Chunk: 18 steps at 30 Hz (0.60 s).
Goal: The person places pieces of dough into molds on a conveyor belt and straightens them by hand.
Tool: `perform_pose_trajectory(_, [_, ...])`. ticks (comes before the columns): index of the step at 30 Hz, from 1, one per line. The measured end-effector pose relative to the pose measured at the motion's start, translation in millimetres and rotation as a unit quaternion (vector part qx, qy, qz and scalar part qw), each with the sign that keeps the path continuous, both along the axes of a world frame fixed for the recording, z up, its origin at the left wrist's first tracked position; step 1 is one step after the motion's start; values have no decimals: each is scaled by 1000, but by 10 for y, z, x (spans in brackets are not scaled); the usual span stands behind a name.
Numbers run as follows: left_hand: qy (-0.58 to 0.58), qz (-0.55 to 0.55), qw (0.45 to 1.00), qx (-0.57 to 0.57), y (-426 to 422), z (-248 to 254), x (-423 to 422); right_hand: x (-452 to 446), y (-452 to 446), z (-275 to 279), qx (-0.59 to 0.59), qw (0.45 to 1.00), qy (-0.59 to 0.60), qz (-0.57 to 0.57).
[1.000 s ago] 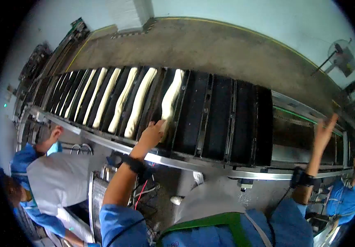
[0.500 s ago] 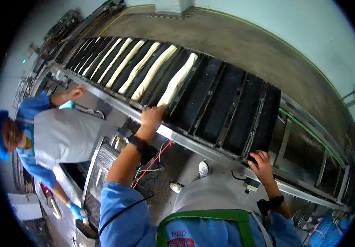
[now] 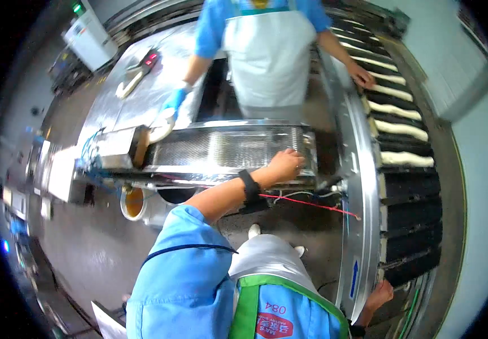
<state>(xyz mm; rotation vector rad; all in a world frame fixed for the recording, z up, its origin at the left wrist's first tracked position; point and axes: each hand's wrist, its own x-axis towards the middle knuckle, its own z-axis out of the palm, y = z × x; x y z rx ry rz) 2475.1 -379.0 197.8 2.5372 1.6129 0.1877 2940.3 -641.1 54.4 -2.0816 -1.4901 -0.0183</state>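
Observation:
My left hand reaches over the near right part of a metal mesh conveyor belt. Its fingers are loosely bent and somewhat apart, with nothing seen in them. Low on the right, my right hand curls at the near end of a black grooved tray. Pale dough strips lie in the tray's far grooves, the nearest dough strip about halfway along. The near grooves are bare. At the belt's left end, a co-worker's blue-gloved hand is at a pale dough roll.
A co-worker in a white apron stands behind the belt, one bare hand at the trays. A steel rail runs beside them. On the left are a metal table with a scale and a bucket. A red cord hangs below.
My view has swung left toward the mesh belt and co-worker. My left hand has left the tray's edge and is over the belt. My right hand stays at the tray's end.

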Motion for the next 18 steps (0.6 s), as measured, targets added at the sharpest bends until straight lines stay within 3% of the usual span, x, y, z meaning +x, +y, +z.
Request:
perform_pose_trajectory(2, [-19,30,999,24,-218,-306,-646,-194,-2,429,-200,969,-129,-63])
perform_pose_trajectory(3, [-39,103,993,28,-156,-378,-1218,-364,279,496,-101,970,-220,-41])
perform_pose_trajectory(4, [-47,165,984,44,-256,-469,-1479,-281,346,448,-97,969,-226,-28])
perform_pose_trajectory(6, [-35,226,973,-40,-479,-686,-2106,-265,424,387,-70,968,-237,-43])
perform_pose_trajectory(8, [-107,308,945,-37,-808,-718,-2527,-421,575,545,-89,962,-252,-61])
perform_pose_trajectory(10, [-199,384,892,-130,-1113,-605,-2719,-417,487,601,-110,954,-265,-89])
perform_pose_trajectory(12, [-174,425,886,-68,-1304,-769,-2992,-376,434,588,-84,956,-261,-106])
perform_pose_trajectory(13, [-226,462,851,-104,-1365,-723,-3051,-317,417,548,-85,955,-263,-106])
perform_pose_trajectory(16, [-139,493,858,-40,-1412,-778,-3251,-296,444,594,-35,968,-241,-58])
perform_pose_trajectory(18, [-131,505,853,-16,-1323,-725,-3354,-418,683,883,-152,957,-232,-85])
